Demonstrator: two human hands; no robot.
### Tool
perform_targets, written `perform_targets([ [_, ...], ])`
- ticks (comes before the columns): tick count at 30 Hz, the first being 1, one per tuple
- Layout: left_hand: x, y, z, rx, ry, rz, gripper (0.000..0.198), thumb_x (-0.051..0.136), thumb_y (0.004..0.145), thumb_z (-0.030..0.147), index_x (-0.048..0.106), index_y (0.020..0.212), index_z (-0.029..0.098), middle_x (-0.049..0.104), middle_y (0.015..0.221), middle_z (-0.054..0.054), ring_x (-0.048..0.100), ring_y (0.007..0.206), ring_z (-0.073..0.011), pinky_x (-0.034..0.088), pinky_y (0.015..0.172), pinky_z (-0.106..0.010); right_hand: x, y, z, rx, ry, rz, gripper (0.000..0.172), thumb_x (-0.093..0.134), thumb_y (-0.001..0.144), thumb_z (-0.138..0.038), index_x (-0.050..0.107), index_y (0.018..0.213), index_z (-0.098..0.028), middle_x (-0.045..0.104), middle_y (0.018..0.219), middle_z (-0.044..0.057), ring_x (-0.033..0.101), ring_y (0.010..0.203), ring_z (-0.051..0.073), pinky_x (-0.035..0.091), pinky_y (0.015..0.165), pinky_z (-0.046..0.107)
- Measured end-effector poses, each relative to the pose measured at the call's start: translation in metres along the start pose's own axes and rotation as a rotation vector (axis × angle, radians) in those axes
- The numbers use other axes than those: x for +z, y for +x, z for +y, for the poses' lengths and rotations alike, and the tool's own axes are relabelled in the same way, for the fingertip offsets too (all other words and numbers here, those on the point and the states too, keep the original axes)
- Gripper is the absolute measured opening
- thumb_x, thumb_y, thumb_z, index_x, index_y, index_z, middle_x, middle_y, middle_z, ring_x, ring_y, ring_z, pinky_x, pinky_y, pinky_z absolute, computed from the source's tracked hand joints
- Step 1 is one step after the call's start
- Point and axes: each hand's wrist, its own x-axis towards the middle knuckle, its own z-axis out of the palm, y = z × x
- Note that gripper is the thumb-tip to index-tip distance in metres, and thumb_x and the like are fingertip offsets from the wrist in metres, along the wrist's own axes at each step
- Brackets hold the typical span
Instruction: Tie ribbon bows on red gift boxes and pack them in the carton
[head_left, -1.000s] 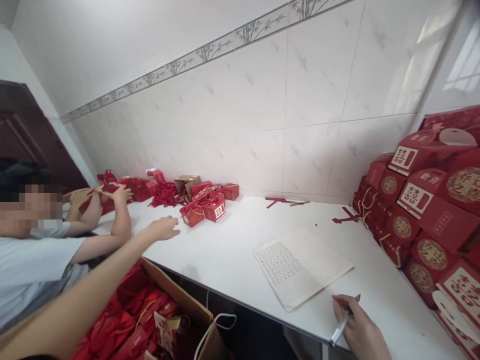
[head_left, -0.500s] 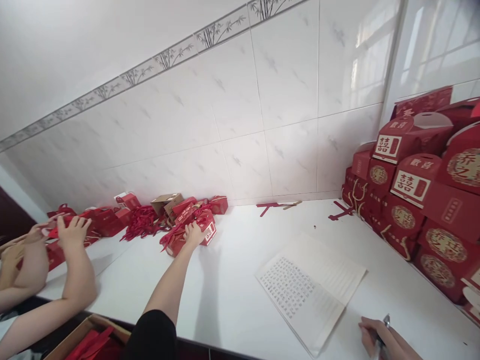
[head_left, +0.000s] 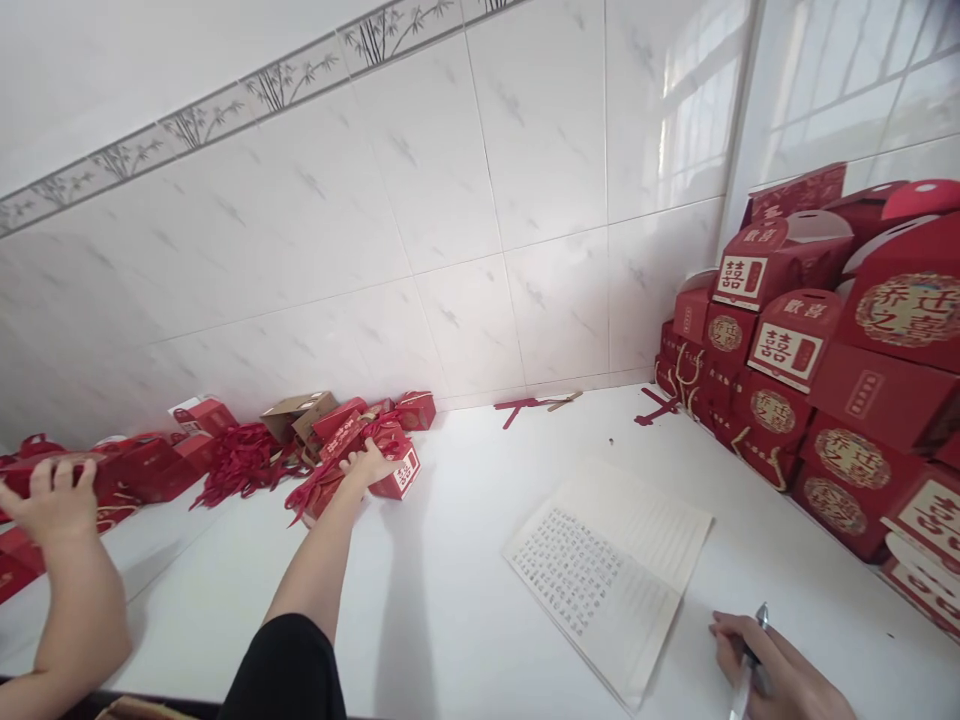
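Observation:
My left hand (head_left: 367,463) reaches to the back left of the white table, its fingers gripping the top of a small red gift box (head_left: 394,478). A white label with a red double-happiness character marks the box's right face. Red ribbon (head_left: 304,492) hangs beside the fingers, and part of the grip is hidden. At the lower right, my right hand (head_left: 772,660) is closed around a silver and black pen (head_left: 750,662), held off the paper. Between my hands lies an open notebook (head_left: 637,575), its left page covered with rows of handwriting and its right page ruled.
Stacked red gift boxes (head_left: 825,380) line the right side. Ribbon strips (head_left: 517,405) lie near the tiled wall. At left are a red ribbon pile (head_left: 238,462), an open cardboard box (head_left: 296,410) and more red boxes, with another person's hand (head_left: 56,500) over them.
The view has swung slightly left to right, so the scene sits further left. My left hand stays at the gift box and my right keeps the pen. The other person's hands have shifted left.

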Motion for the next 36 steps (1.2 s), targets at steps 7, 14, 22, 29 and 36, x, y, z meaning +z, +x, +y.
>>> perform_targets([
  [7, 0.005, -0.062, 0.047, 0.211, -0.057, -0.104, 0.102, 0.064, 0.062, 0.052, 0.017, 0.142, 0.009, 0.046, 0.133, -0.024, 0.036, 0.129, -0.0377, 0.025, 0.101, -0.046, -0.005, 0.002, -0.009, 0.103, 0.008, -0.039, 0.028, 0.035, 0.094, -0.04, 0.054, 0.085, -0.022, 0.066, 0.075, 0.005, 0.065, 0.057, 0.019, 0.049, 0.045, 0.025],
  [14, 0.006, -0.171, 0.05, 0.425, -0.136, -0.142, 0.098, 0.065, 0.06, 0.051, 0.022, 0.141, 0.015, 0.056, 0.12, -0.019, 0.047, 0.116, -0.0343, 0.028, 0.096, -0.045, -0.013, 0.006, -0.012, 0.279, 0.136, -0.106, 0.031, 0.036, 0.089, -0.046, 0.054, 0.082, -0.022, 0.066, 0.076, 0.007, 0.065, 0.063, 0.023, 0.048, 0.051, 0.03],
  [22, 0.008, -0.268, 0.044, 0.321, -0.314, -0.191, 0.097, 0.063, 0.064, 0.059, 0.025, 0.141, 0.015, 0.047, 0.131, -0.019, 0.04, 0.123, -0.0352, 0.023, 0.101, -0.048, 0.002, 0.057, -0.093, 0.318, 0.767, -0.342, 0.033, 0.05, 0.085, -0.052, 0.057, 0.091, -0.021, 0.067, 0.091, 0.009, 0.063, 0.085, 0.024, 0.049, 0.074, 0.035],
  [29, 0.023, -0.269, 0.009, 0.047, -0.8, -0.271, 0.068, 0.023, 0.083, 0.064, 0.042, 0.129, 0.018, 0.054, 0.127, -0.013, 0.053, 0.113, -0.0267, 0.033, 0.098, -0.043, 0.039, 0.086, -0.134, 0.437, 1.008, -0.485, 0.041, 0.051, 0.08, -0.061, 0.05, 0.088, -0.021, 0.062, 0.077, 0.005, 0.059, 0.071, 0.022, 0.046, 0.068, 0.035],
  [36, 0.036, -0.256, 0.005, 0.104, -1.062, -0.273, 0.05, 0.043, 0.072, 0.067, 0.05, 0.066, 0.018, 0.057, 0.065, -0.002, 0.055, 0.066, -0.0165, 0.043, 0.065, -0.029, 0.038, 0.091, -0.148, 0.481, 1.053, -0.405, 0.036, 0.059, 0.074, -0.054, 0.047, 0.078, -0.021, 0.051, 0.067, -0.001, 0.048, 0.057, 0.016, 0.04, 0.054, 0.029],
])
